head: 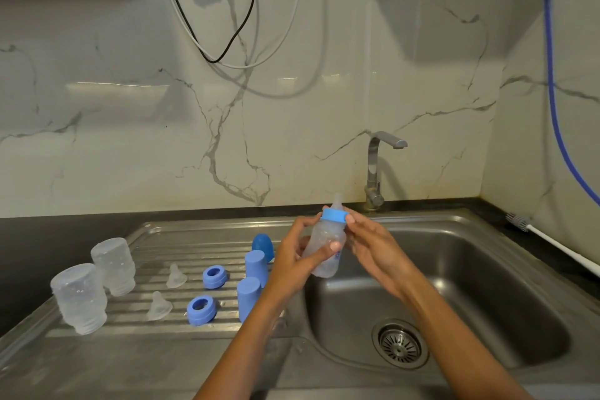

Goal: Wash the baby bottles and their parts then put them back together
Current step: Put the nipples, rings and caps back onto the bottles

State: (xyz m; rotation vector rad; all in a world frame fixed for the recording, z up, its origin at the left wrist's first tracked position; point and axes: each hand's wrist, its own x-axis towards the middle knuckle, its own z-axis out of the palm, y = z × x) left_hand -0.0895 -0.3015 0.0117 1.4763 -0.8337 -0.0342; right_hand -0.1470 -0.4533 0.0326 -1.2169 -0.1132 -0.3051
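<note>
My left hand [300, 252] wraps the body of the small clear plastic baby bottle [326, 248], thumb across its front, holding it tilted above the left edge of the steel sink [487, 269]. My right hand [367, 237] pinches the bottle's blue screw ring [333, 215] with its fingertips, the soft teat poking above. I judge it light, stiff and probably wet and slippery, so the body is the place to grasp firmly.

Nothing's really reading here. The baby bottle [326, 248] is showing a small blue print low on its side, but it's coming out too blurry to make out.
</note>
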